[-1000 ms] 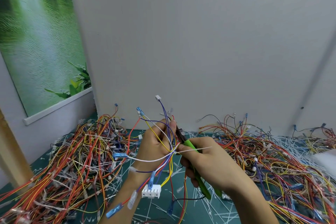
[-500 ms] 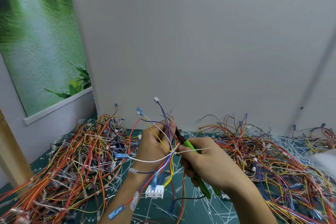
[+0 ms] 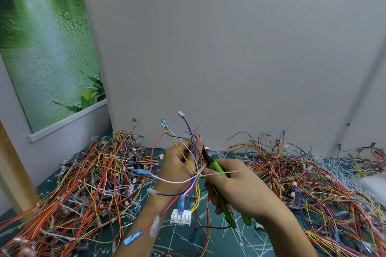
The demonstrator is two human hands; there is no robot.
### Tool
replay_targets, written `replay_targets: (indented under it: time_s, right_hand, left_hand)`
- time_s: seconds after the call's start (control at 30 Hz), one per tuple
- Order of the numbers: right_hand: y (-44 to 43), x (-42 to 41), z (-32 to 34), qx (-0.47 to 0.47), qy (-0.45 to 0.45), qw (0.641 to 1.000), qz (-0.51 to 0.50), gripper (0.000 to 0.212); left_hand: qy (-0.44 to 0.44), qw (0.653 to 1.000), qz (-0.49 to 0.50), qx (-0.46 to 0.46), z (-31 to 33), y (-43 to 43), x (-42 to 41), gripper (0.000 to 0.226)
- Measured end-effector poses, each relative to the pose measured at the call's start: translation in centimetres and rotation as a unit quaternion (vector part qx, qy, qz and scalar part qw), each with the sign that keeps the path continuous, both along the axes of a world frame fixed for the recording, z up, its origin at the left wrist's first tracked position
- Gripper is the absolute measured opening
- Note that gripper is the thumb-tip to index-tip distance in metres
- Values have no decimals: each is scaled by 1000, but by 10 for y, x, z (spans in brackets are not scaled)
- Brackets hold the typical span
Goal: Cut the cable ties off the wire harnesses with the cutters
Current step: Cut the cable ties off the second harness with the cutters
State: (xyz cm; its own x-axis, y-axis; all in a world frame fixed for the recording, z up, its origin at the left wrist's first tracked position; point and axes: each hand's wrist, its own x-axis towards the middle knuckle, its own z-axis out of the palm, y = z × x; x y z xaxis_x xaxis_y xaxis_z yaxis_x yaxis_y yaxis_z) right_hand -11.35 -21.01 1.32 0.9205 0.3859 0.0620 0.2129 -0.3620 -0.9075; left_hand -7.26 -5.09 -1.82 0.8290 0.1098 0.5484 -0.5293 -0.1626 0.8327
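Observation:
My left hand (image 3: 177, 165) grips a wire harness (image 3: 195, 190) of yellow, blue, white and red wires, held up over the green mat. A white connector block (image 3: 180, 216) dangles below it. A white cable tie (image 3: 221, 173) binds the wires where they cross, and its tail sticks out to the right. My right hand (image 3: 240, 190) holds green-handled cutters (image 3: 219, 173); their dark jaws point up and left, right beside the left fingertips and just above the tie. The right hand also pinches the harness at the tie.
A big tangle of wire harnesses (image 3: 83, 190) covers the mat on the left, another heap (image 3: 309, 183) lies on the right. Cut white tie scraps (image 3: 246, 242) litter the green mat (image 3: 179, 238). A grey wall (image 3: 229, 58) stands close behind.
Both hands and the harness have barely shifted; the dangling connector block swings slightly. The cutters stay at the same spot by the tie.

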Motion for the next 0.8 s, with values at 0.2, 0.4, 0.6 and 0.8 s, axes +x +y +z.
replay_targets:
  time_s: [0.2, 0.4, 0.6, 0.8]
  right_hand:
    - [-4, 5, -6, -13, -24, 1000, -10, 35]
    - [-2, 4, -4, 1, -10, 1000, -3, 32]
    - [1, 1, 0, -6, 11, 1000, 0, 29]
    - [-1, 3, -4, -17, -5, 1000, -10, 34]
  left_hand:
    - [-1, 1000, 1, -8, 4, -2, -7, 44]
    - [-8, 1000, 0, -16, 5, -3, -4, 43]
    - [-16, 1000, -14, -14, -1, -1, 2, 45]
    - [31, 999, -32, -31, -7, 3, 11, 41]
